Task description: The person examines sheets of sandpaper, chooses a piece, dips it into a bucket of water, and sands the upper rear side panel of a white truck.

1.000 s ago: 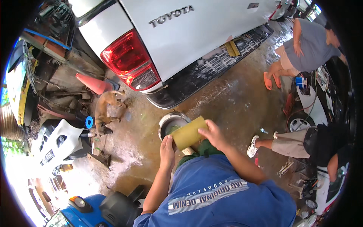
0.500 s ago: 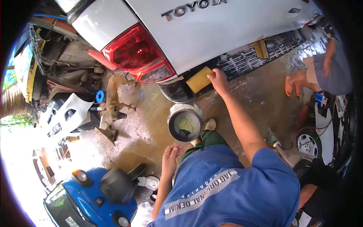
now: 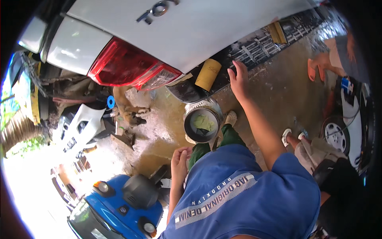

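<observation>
The upper part of the view is being filled by a white truck (image 3: pixel 167 36), its rear being turned toward the wearer. At the right edge, a car (image 3: pixel 354 123) is being partly hidden by a person in black and beige (image 3: pixel 332 171); another person in grey (image 3: pixel 346 51) is being cut off by the edge above. The lower left is being taken up by a blue vehicle (image 3: pixel 119 199), and the lower middle by the wearer's blue shirt (image 3: pixel 254 175).

Below the tailgate, a black bumper (image 3: pixel 187 91) is being shown, wet and streaked with white toward the right. A brown dog (image 3: pixel 123 107) is being partly covered in view by the red tail light (image 3: pixel 123 65). A bucket (image 3: pixel 205 104) is being kept just beside the bumper's corner, in front of the wearer's legs.

A curved yellow sheet (image 3: pixel 208 75) is being borne by the bumper near that corner, and a second yellow piece (image 3: pixel 277 32) farther right along it. The right hand (image 3: pixel 240 81) is being held open just beside the sheet, thumb and fingers parted, nothing being gripped. The left hand (image 3: pixel 180 161) is being held half curled near the bucket; whether anything small is being pinched cannot be told. Inside the bucket, a pale green piece (image 3: pixel 203 121) is being contained.
</observation>
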Available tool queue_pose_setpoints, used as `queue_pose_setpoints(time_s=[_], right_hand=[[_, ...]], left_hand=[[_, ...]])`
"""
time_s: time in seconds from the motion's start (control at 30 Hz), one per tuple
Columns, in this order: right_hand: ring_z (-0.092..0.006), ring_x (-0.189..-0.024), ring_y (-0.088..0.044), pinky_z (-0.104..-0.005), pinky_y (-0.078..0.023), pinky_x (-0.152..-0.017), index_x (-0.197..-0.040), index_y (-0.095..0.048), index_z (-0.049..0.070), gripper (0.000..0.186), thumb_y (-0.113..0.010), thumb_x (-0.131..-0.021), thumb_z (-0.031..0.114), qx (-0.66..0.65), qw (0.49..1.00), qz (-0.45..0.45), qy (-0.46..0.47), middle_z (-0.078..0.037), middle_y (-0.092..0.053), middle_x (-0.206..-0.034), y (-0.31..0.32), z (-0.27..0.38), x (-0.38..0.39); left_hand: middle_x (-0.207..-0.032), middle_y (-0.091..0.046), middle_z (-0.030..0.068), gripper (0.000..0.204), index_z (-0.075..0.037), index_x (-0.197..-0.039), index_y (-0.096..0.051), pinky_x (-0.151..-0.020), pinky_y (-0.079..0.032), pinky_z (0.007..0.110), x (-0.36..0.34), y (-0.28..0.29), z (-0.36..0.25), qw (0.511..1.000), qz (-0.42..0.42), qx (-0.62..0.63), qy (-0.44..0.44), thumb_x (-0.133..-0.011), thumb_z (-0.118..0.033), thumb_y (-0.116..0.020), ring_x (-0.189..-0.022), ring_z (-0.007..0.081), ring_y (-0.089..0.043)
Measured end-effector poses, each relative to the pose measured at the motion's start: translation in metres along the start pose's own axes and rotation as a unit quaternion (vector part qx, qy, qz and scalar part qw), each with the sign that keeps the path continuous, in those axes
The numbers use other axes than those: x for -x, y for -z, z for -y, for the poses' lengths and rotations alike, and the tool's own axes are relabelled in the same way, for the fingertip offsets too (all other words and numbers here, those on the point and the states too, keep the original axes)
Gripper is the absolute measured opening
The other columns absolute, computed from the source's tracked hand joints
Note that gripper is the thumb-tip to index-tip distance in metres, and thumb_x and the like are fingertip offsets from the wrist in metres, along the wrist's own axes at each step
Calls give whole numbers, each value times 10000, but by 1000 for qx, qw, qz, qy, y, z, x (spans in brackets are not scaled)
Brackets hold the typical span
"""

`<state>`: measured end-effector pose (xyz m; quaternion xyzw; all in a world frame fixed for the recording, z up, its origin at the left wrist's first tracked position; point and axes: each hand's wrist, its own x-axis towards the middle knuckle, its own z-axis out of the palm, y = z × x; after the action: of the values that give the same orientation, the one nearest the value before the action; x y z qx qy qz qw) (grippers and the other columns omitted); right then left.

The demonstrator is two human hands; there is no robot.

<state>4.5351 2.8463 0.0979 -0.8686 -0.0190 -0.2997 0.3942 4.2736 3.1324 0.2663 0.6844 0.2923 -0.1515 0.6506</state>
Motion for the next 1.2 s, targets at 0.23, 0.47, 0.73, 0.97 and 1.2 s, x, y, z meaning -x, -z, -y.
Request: queue_pose_setpoints(time_s=[0.23,0.47,0.73,0.97,1.2], right_hand=[[-351,-1059,-600,-436,-487,-922,-1236,-574,31,335,-655,-919,103,1,973,-3,-232,-163,-573,-1210,86,15,125],[-306,-1001,-611,-422,-491,-858,-1172,-591,35,287,-504,-1009,254,128,837,-5,-532,-182,-620,-1128,121,38,404],[-365,-961,-665,-431,-512,-854,-1054,-679,44,265,-627,-867,225,67,534,313,-783,-223,-689,-928,46,308,723],[-199,-669,-660,-330,-503,-519,-1093,-640,53,223,-613,-940,213,-149,483,-21,-863,-80,-681,-833,-38,428,694],[-157,-879,-672,-310,-503,-705,-1235,-583,43,325,-580,-982,246,-180,427,-209,-861,-71,-679,-1062,-60,449,632]], left_hand=[[-1125,-665,93,231,-5,-1176,-584,-892,-479,298,-61,42,-9,987,138,-84,-1,-1041,-162,-482,-1056,157,-614],[-1056,-678,99,243,-10,-1168,-594,-818,-502,300,-216,96,34,913,327,-236,-49,-1029,-186,-499,-972,164,-640],[-996,-683,179,352,-52,-1169,-595,-823,-508,453,-292,72,73,595,560,-538,-206,-917,-298,-603,-959,368,-660],[-1549,-322,157,614,-130,-1416,-459,-1116,-368,483,-299,-23,159,314,553,-717,-286,-850,-234,-672,-1403,405,-325],[-1650,-68,105,737,-252,-1524,-329,-1140,-259,616,-301,-54,240,150,458,-794,-370,-868,-196,-659,-1498,401,-114]])
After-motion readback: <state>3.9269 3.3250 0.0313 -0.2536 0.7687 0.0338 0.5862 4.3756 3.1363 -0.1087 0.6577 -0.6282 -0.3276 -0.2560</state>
